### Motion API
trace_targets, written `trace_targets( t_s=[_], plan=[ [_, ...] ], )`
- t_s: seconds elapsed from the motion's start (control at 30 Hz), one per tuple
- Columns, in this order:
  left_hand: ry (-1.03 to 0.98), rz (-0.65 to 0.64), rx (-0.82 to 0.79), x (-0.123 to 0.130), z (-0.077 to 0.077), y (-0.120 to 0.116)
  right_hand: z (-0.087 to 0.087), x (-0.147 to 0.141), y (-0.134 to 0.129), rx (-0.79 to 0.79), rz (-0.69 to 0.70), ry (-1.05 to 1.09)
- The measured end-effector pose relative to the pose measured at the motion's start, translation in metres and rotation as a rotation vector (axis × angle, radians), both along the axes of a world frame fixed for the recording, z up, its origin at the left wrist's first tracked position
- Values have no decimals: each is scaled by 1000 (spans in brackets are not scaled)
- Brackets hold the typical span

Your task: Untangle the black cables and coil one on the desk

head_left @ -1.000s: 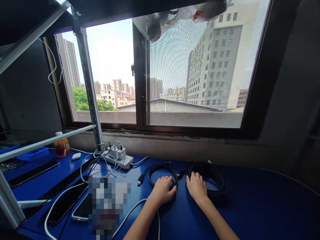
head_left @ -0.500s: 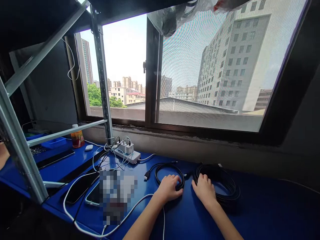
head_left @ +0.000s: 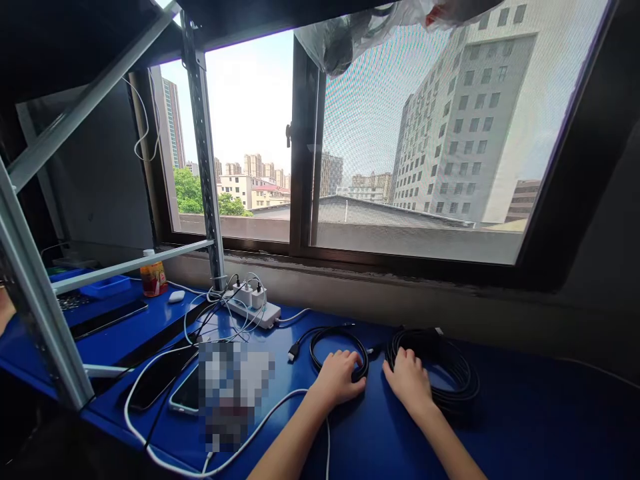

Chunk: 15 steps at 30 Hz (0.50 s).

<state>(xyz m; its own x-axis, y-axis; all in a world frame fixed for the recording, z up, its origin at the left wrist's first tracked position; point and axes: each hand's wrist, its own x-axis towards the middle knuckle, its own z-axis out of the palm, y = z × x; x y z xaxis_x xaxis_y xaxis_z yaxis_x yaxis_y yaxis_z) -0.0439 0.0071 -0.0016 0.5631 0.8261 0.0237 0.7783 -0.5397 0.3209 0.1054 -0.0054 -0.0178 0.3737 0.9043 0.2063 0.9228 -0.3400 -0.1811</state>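
My left hand [head_left: 340,378] lies over the near side of a small coil of black cable [head_left: 340,329], with thumb and fingers curled about it. A dark plug with a light metal end [head_left: 293,352] sticks out from this coil at the left. To the right, my right hand [head_left: 409,380] grips the left side of a larger, thicker coil of black cable [head_left: 463,373]; its fingertips reach over the strands and the thumb stays outside. Both coils rest on the blue tabletop [head_left: 530,420]. The undersides of my fingers are hidden.
A white power strip [head_left: 270,315] with chargers stands near the wall. A white cable [head_left: 170,463] loops across the front left. Phones [head_left: 185,393], a blurred patch, a bottle [head_left: 153,277] and a metal shelf post [head_left: 50,293] are at left. Part of another person's arm shows at the far left edge.
The view has shifted very slightly. Both hands and both coils keep their places.
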Motion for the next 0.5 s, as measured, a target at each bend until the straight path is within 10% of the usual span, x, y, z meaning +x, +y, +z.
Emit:
trace_targets(
  t_s=[0.5],
  plan=[
    [-16,23,18,0,-2,-1,-5,-1,3,18,-38,-55]
  ],
)
